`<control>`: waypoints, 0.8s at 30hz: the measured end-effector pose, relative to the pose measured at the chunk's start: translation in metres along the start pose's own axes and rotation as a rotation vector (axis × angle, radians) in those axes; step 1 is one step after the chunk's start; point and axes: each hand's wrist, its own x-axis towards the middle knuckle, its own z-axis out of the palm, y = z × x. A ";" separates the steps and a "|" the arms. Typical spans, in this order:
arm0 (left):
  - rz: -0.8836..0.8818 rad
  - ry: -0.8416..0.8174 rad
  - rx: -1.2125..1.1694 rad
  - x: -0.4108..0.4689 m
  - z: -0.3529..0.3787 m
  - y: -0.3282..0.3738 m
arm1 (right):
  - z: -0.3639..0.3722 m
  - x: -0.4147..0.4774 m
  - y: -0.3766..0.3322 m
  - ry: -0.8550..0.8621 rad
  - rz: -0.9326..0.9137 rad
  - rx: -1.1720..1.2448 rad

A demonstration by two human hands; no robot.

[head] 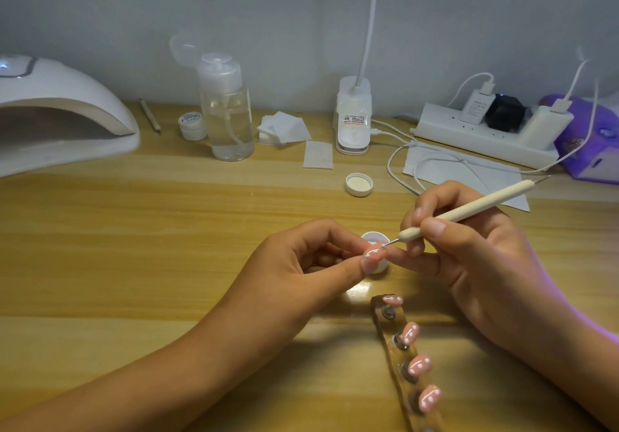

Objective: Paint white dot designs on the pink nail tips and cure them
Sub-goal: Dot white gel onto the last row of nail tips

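Across the wooden worktop (134,247), a white curing lamp (60,110) sits at the far left corner. Toward the near edge, right of centre, the left hand (301,264) pinches a pink nail tip (375,252) between thumb and fingers. The right hand (475,254), just beside it, grips a cream dotting tool (469,212) like a pen. At the near edge a brown holder strip (385,327) lies with four dotted pink tips (418,366) mounted along it. The tool's metal point touches the held tip, which carries white dots. A small white jar (380,265) stands just behind that tip.
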 end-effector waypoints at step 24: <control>-0.004 0.006 0.020 0.000 0.000 0.000 | -0.007 0.006 0.000 -0.024 0.038 0.133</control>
